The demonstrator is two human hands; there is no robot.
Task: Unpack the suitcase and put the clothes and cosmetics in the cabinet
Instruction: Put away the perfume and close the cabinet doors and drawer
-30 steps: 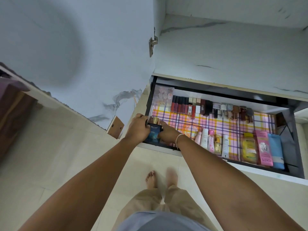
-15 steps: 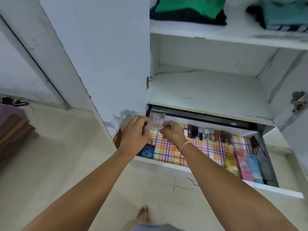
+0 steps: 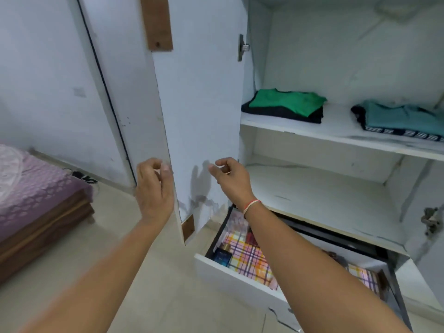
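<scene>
Hands (image 3: 153, 188) loosely curled, checked drawer (image 3: 240, 277) open

Matt white laminate cabinet door (image 3: 204, 111) with scuffed, marbled surface; brown wooden bed frame (image 3: 48, 227); purple textured cloth bedcover (image 3: 31, 186); folded green cloth garment (image 3: 288, 100); metal hinge (image 3: 242, 47).

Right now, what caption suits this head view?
Empty hands raised before an open cabinet, drawer pulled out.
</scene>
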